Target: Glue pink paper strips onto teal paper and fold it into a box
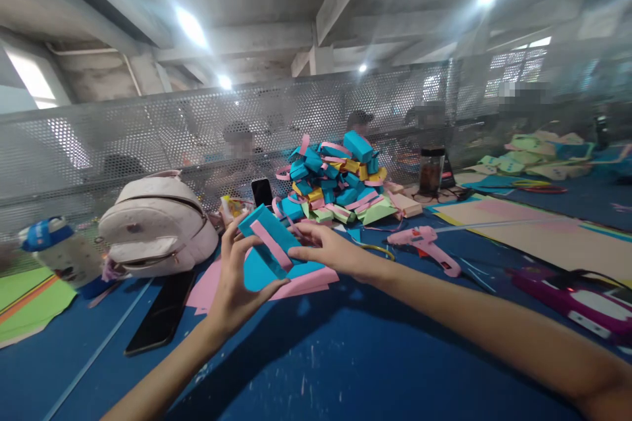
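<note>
My left hand (236, 283) holds a small teal paper box (269, 240) with a pink paper strip across it, lifted a little above the blue table (345, 355). My right hand (328, 250) pinches the same box from the right side, fingertips on the pink strip. Under the hands lie loose teal and pink paper sheets (301, 279). Behind them rises a pile of finished paper boxes (338, 184) in teal, pink, yellow and green.
A pink glue gun (425, 247) lies right of my hands. A white backpack (158, 223) sits at left, a black phone (162, 319) flat before it. A perforated metal screen (148, 131) backs the table, with people behind it. Cardboard sheets (533, 223) lie at right.
</note>
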`<action>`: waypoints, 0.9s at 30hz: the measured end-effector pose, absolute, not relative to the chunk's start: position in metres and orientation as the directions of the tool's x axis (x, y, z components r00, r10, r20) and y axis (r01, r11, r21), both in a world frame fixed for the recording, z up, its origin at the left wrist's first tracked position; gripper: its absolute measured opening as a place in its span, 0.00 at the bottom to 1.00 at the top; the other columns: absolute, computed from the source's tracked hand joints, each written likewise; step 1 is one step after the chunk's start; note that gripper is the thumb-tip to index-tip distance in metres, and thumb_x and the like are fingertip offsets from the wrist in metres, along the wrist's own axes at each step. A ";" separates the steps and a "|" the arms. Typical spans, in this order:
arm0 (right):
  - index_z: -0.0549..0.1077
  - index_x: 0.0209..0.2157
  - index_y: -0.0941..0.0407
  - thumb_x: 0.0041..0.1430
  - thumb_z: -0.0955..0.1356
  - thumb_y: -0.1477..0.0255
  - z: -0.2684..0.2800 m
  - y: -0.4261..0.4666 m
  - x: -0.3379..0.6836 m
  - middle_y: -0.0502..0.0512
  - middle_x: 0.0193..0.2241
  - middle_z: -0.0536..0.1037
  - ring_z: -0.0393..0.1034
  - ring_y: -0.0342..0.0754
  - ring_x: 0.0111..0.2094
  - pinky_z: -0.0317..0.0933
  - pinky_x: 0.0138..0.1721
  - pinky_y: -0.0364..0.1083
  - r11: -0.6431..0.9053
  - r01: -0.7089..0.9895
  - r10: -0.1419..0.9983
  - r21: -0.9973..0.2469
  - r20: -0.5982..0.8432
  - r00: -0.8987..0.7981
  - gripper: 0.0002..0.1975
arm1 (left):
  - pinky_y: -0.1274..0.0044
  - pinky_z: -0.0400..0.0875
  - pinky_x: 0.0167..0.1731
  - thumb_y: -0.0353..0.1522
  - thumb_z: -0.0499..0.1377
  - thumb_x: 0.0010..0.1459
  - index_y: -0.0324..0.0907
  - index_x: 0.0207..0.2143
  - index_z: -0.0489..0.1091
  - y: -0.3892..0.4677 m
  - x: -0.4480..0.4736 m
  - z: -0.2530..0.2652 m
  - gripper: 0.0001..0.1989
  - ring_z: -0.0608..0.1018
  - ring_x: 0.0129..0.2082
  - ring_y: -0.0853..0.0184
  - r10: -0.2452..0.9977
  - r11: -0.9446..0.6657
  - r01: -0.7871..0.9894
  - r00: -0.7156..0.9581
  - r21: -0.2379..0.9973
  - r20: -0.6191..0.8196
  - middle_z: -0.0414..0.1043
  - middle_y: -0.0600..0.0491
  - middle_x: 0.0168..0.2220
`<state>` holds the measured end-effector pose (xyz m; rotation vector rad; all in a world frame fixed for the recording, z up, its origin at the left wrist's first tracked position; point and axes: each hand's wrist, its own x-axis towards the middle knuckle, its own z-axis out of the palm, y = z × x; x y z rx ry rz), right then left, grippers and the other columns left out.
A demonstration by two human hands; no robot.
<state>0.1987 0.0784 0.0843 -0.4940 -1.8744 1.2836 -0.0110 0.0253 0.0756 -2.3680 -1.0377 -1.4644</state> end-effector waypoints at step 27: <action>0.73 0.39 0.62 0.47 0.73 0.78 0.271 0.349 0.314 0.59 0.39 0.77 0.70 0.54 0.44 0.62 0.48 0.55 0.475 0.689 0.747 -0.547 0.664 0.013 0.14 | 0.59 0.61 0.61 0.22 0.55 0.54 0.45 0.63 0.46 -0.011 0.030 0.004 0.36 0.54 0.66 0.54 0.635 -0.772 0.569 0.702 0.282 0.321 0.45 0.40 0.67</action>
